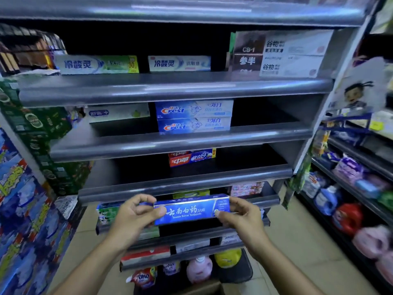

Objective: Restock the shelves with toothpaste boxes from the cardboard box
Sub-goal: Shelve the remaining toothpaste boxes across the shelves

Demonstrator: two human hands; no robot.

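Observation:
I hold a blue toothpaste box (191, 210) level in front of the lower shelves. My left hand (136, 216) pinches its left end, and my right hand (242, 216) pinches its right end. A corner of the cardboard box (204, 288) shows at the bottom edge, between my forearms. The grey shelf unit (170, 92) carries a few toothpaste boxes: two Crest boxes (193, 117) stacked on the second shelf, red boxes (191, 158) on the third, green boxes (107, 213) behind my left hand.
Green cartons (42, 133) and blue patterned packs (21, 209) are stacked on the left. Another rack on the right holds detergent bottles (331, 199) and pink packs (372, 241). Bottles and pouches (197, 269) stand on the floor level below the shelves.

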